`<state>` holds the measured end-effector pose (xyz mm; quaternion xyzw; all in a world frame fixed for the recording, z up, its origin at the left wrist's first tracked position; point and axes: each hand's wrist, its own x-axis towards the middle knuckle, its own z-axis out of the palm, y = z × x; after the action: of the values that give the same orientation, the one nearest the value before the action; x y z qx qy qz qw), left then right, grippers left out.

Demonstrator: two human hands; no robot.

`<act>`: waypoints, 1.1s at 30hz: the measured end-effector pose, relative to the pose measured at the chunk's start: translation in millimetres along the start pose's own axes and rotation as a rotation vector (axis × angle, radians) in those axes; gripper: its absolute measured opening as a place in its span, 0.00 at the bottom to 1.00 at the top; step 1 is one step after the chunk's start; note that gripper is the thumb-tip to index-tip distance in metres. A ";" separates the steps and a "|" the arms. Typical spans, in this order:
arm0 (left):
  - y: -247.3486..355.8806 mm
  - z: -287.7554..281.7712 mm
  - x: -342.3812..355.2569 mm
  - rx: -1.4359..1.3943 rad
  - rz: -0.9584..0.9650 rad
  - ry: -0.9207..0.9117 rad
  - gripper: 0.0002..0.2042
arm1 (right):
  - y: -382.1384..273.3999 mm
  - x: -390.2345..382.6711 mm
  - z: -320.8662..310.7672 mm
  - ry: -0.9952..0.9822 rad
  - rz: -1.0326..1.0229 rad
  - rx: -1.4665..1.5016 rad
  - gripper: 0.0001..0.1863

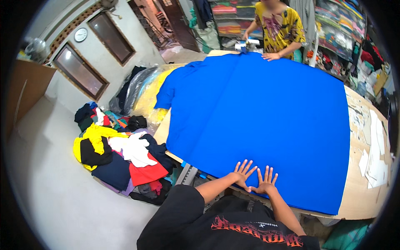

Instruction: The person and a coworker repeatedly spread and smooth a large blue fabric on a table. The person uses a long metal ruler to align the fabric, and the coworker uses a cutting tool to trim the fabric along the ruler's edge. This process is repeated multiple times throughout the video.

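Note:
A wide sheet of blue fabric (283,112) lies spread over a wooden table (366,146), its left part bunched and hanging over the edge. Near the front edge my left hand (243,176) rests flat on the cloth with fingers spread. Beside it my right hand (266,183) lies flat too, fingers apart, the two thumbs almost meeting. Neither hand holds anything. Across the table a person in a yellow patterned shirt (279,25) has one hand flat on the far edge of the fabric and the other at a blue-and-white machine (247,45).
White paper pieces (376,154) lie on the table's right end. To the left, a heap of mixed clothes (121,154) and plastic-wrapped yellow bundles (152,91) sit against the table. Shelves of folded fabric (233,21) stand behind the other person. A grey metal rail (187,174) juts out at the near left edge.

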<state>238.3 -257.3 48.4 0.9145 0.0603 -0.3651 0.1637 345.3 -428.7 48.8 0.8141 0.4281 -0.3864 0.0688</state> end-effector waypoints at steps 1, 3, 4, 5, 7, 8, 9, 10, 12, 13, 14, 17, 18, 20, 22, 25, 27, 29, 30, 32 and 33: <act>-2.4 1.9 -2.8 0.000 0.011 0.029 0.73 | 0.3 -1.9 -0.7 0.018 -0.016 0.004 0.69; -5.4 8.9 -4.5 -0.026 0.053 0.116 0.73 | 4.1 -5.6 3.8 0.062 -0.033 0.012 0.68; -7.2 12.3 -9.9 -0.026 0.075 0.190 0.66 | 5.4 -5.6 6.9 0.085 -0.043 0.012 0.67; -14.6 19.2 -11.9 -0.131 0.112 0.293 0.62 | 3.8 -6.9 8.0 0.110 -0.060 0.011 0.66; -26.9 35.0 -11.8 -0.340 0.195 0.488 0.55 | 1.7 -11.4 12.8 0.208 -0.098 0.046 0.60; -20.9 36.5 -19.3 -0.509 0.229 0.895 0.32 | 4.6 -14.2 16.4 0.257 -0.101 0.068 0.58; -24.3 31.7 -29.4 -0.737 0.135 1.061 0.20 | 7.0 -15.6 25.1 0.363 -0.100 0.093 0.54; -34.5 20.6 -36.4 -0.966 0.029 1.215 0.10 | 7.1 -13.1 32.2 0.471 -0.097 0.116 0.51; -52.5 10.2 -55.8 -1.062 -0.160 1.590 0.15 | -2.4 -16.8 44.3 0.675 -0.096 0.120 0.40; -76.3 17.1 -52.8 -1.268 -0.245 1.657 0.19 | -7.4 -16.3 47.1 0.687 -0.093 0.102 0.40; -93.2 17.2 -56.8 -1.448 -0.314 1.654 0.21 | -5.2 -12.5 49.9 0.707 -0.078 0.081 0.39; -136.4 9.6 -68.0 -1.839 -0.318 1.812 0.22 | -6.7 -10.6 50.8 0.717 -0.055 0.058 0.38; -151.3 11.4 -71.1 -1.866 -0.336 1.846 0.22 | -8.9 -10.2 50.9 0.714 -0.056 0.059 0.37; -170.6 17.9 -77.5 -1.924 -0.305 1.863 0.22 | -9.8 -11.4 50.7 0.707 -0.052 0.056 0.37; -180.5 25.0 -83.4 -1.951 -0.350 1.920 0.22 | -11.0 -10.5 49.3 0.702 -0.051 0.053 0.37; -193.8 60.0 -96.2 -1.993 -0.354 1.976 0.23 | -12.5 -10.8 48.9 0.700 -0.047 0.045 0.37; -191.5 89.8 -111.4 -1.961 -0.372 2.048 0.24 | -12.3 -8.9 50.2 0.710 -0.049 0.026 0.37; -170.7 113.8 -131.4 -1.763 -0.866 2.165 0.25 | -12.5 -9.7 48.8 0.710 -0.049 0.026 0.37; -159.8 126.8 -146.6 -1.734 -0.936 2.184 0.25 | -12.0 -10.0 48.6 0.710 -0.043 0.023 0.37; -147.9 156.4 -183.4 -1.772 -0.966 2.246 0.24 | -12.9 -9.6 49.1 0.711 -0.036 0.023 0.38; -147.6 179.3 -201.3 -1.843 -0.950 2.264 0.23 | -14.6 -9.2 49.1 0.710 -0.041 0.022 0.38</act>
<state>-58.0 -178.4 27.3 0.1851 0.6247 0.6465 0.3970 303.3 -447.3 24.3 0.8895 0.4373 -0.0853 -0.1009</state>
